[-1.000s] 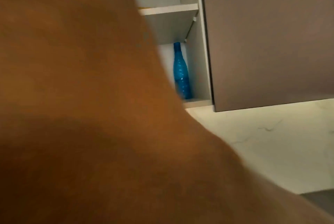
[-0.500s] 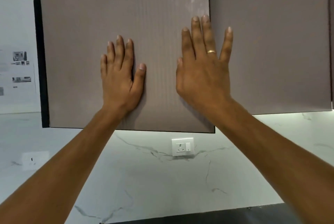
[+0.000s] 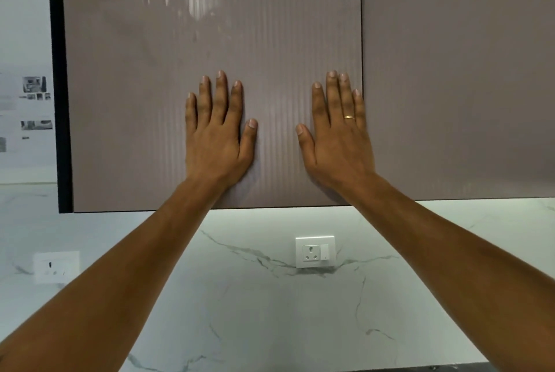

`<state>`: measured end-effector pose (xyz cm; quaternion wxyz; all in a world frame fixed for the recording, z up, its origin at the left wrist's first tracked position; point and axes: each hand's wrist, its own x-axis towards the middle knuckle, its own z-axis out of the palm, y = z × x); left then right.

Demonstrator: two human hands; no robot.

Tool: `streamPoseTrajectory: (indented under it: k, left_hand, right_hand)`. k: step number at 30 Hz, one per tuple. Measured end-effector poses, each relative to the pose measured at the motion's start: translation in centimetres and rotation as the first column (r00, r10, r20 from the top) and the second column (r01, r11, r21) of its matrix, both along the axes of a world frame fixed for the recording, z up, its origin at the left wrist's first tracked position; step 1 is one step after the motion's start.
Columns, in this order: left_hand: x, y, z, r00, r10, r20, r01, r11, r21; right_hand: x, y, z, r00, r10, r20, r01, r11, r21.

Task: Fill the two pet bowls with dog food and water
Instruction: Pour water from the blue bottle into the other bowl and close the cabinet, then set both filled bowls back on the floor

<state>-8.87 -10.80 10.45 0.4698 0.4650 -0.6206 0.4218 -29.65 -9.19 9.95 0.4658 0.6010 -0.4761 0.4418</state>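
Hands: two, both raised to an upper cabinet.
Left hand (image 3: pixel 217 137): one, flat and spread, palm pressed to the cabinet door, fingers pointing up, holding nothing.
Right hand (image 3: pixel 338 134): one, flat and spread, palm on the same door close to its right edge, holding nothing.
Ring (image 3: pixel 349 117): one, gold band, on a finger of the right hand.
Forearms: two, bare, rising from the lower corners of the view.
Cabinet door (image 3: pixel 168 77): one under the hands, closed, taupe with fine vertical ribbing and a light reflection near the top.
Neighbouring door (image 3: pixel 456 71): one, same colour, closed, to the right.
Dark side panel (image 3: pixel 58 86): one, along the left edge of the cabinet.
Marble backsplash (image 3: pixel 255 311): one, white with grey veining, below the cabinets.
Wall sockets: two; one white socket with switch (image 3: pixel 314 252) below the right hand, one blurred socket (image 3: pixel 56 266) at far left.
Pet bowls, dog food, water: none in view; location cannot be told.
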Motion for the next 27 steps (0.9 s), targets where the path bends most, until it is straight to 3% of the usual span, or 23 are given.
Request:
streamPoseTrajectory:
  k: [17, 21, 25, 27]
  left_hand:
    - [-0.3, 0.3, -1.2, 0.996, 0.088, 0.013, -0.087, 0.996, -0.032]
    - [0.7, 0.2, -6.7, 1.000, 0.002, 0.010, -0.002, 1.000, 0.005]
    - [2.6, 0.9, -16.2, 0.995, -0.095, 0.026, 0.094, 0.994, 0.055]
    - [3.8, 1.7, -22.9, 0.962, -0.258, -0.085, 0.271, 0.932, 0.241]
  right_hand:
    - [0.1, -0.4, -1.2, 0.999, -0.023, 0.039, 0.024, 1.000, -0.014]
    - [0.3, 0.1, -5.4, 0.987, 0.014, 0.158, -0.019, 0.999, 0.029]
    - [-0.3, 1.2, -13.9, 0.986, -0.054, 0.156, 0.024, 0.981, 0.190]
    - [-0.9, 2.3, -20.0, 0.976, 0.063, 0.210, -0.113, 0.966, 0.233]
